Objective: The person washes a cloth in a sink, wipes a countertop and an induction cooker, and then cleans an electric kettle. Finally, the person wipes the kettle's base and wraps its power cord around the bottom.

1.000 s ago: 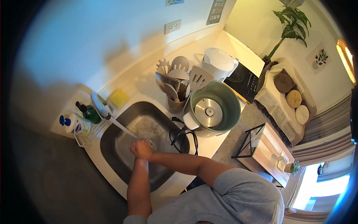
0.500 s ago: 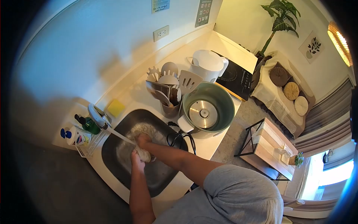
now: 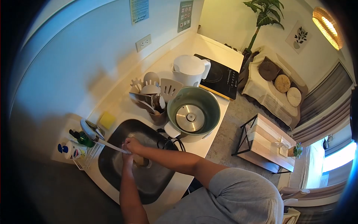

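Under the tap [image 3: 91,130], my right hand [image 3: 132,145] is curled closed in the thin stream of water. My left hand [image 3: 127,157] is pressed up against it from below, its fingers mostly hidden. I cannot tell what, if anything, they hold. Just beneath the right wrist shows a pale, wet, cloth-like piece [image 3: 139,160], overlapped by the forearm and close to the drain. Around both hands is the dark grey sink [image 3: 112,170], with wet walls and floor.
A yellow sponge [image 3: 107,120] lies behind the tap. Left are a green bottle [image 3: 85,139], a white bottle [image 3: 75,150] and a wire rack [image 3: 87,156]. Right stand a utensil holder [image 3: 158,117], a green pot [image 3: 214,108], a black cord [image 3: 181,143], a white kettle [image 3: 188,72] and a black cooktop [image 3: 220,76].
Both hands have drawn together and moved up toward the tap, into the stream. The pale piece, earlier between them, now shows below the right wrist. The camera view has shifted.
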`<state>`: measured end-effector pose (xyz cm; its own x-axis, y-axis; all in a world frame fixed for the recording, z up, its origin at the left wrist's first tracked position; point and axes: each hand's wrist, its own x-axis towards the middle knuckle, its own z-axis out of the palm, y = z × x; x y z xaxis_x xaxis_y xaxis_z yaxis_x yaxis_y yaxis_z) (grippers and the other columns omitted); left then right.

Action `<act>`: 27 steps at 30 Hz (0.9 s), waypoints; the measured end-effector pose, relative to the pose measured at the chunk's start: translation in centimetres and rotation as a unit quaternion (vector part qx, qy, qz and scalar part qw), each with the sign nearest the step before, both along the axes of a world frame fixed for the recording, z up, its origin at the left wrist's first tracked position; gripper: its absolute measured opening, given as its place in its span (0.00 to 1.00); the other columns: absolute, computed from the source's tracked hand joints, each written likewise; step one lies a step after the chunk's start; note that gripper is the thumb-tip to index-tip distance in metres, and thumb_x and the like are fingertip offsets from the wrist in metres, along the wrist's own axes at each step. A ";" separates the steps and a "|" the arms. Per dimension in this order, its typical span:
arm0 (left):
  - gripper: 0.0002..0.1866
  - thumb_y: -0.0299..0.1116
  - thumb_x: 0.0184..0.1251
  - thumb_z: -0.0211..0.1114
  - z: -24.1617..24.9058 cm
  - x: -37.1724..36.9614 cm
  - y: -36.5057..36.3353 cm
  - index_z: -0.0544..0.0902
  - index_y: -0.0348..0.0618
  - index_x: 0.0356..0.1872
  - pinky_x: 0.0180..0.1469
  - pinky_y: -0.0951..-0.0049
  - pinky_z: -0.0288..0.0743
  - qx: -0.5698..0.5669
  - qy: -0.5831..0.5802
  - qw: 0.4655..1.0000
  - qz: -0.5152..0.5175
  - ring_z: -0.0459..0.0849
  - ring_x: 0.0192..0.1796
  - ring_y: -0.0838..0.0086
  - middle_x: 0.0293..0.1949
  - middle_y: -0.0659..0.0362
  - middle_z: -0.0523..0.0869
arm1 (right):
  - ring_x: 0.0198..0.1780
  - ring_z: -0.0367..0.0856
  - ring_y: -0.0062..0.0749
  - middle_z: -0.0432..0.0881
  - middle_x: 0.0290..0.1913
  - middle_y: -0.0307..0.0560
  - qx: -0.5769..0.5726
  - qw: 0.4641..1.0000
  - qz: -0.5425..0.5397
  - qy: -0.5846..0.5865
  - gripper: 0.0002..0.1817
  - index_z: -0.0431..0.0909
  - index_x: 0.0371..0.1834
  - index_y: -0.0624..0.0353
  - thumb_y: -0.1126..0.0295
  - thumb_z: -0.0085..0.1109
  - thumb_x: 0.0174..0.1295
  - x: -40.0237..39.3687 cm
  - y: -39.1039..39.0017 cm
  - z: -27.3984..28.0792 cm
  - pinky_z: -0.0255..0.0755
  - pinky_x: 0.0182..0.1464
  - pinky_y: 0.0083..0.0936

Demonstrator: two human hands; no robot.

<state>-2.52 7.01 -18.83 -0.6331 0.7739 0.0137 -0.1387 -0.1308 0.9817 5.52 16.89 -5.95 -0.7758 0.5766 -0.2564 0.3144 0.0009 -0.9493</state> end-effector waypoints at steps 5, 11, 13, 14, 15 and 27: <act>0.40 0.17 0.47 0.61 9.1 4.0 -1.5 0.62 0.43 0.67 0.58 0.69 0.69 -0.130 -0.164 0.974 0.083 0.75 0.57 0.69 0.58 0.55 0.73 | 0.30 0.80 0.37 0.81 0.27 0.50 -0.001 0.989 -0.143 -0.045 0.14 0.80 0.27 0.58 0.58 0.58 0.56 2.3 1.0 -0.4 0.72 0.34 0.35; 0.39 0.20 0.50 0.54 11.3 9.3 -3.8 0.59 0.42 0.69 0.61 0.65 0.67 0.031 -0.156 0.981 0.115 0.74 0.59 0.63 0.60 0.52 0.71 | 0.37 0.81 0.43 0.82 0.34 0.52 -0.403 0.887 -0.147 -0.169 0.22 0.81 0.35 0.60 0.49 0.55 0.60 2.5 -1.8 -1.4 0.73 0.42 0.37; 0.35 0.34 0.57 0.57 10.8 9.7 -5.4 0.60 0.41 0.68 0.64 0.62 0.64 0.191 -0.246 0.947 0.076 0.71 0.62 0.59 0.62 0.53 0.70 | 0.37 0.81 0.42 0.82 0.35 0.51 -0.277 0.942 -0.135 -0.137 0.22 0.81 0.36 0.60 0.49 0.56 0.60 2.6 -3.1 -2.0 0.72 0.43 0.35; 0.35 0.34 0.57 0.57 10.5 9.6 -5.4 0.60 0.41 0.68 0.64 0.62 0.64 0.190 -0.247 0.947 0.080 0.71 0.62 0.59 0.62 0.53 0.70 | 0.37 0.81 0.41 0.82 0.35 0.49 -0.142 0.978 -0.120 -0.098 0.21 0.81 0.37 0.60 0.50 0.57 0.60 2.6 -3.5 -2.3 0.72 0.44 0.33; 0.33 0.40 0.60 0.57 10.4 9.7 -5.0 0.61 0.42 0.67 0.65 0.61 0.63 0.164 -0.304 0.927 0.149 0.71 0.63 0.60 0.62 0.53 0.70 | 0.37 0.81 0.41 0.82 0.35 0.49 -0.145 0.977 -0.119 -0.101 0.21 0.81 0.37 0.60 0.50 0.57 0.60 2.3 -4.1 -2.5 0.72 0.44 0.33; 0.26 0.46 0.68 0.56 8.9 8.0 -5.0 0.73 0.39 0.60 0.51 0.70 0.75 0.011 -0.333 0.938 0.095 0.79 0.48 0.71 0.48 0.57 0.79 | 0.48 0.79 0.44 0.78 0.49 0.50 -0.514 0.838 0.173 -0.054 0.39 0.67 0.56 0.57 0.39 0.64 0.50 6.2 -3.7 2.5 0.74 0.49 0.42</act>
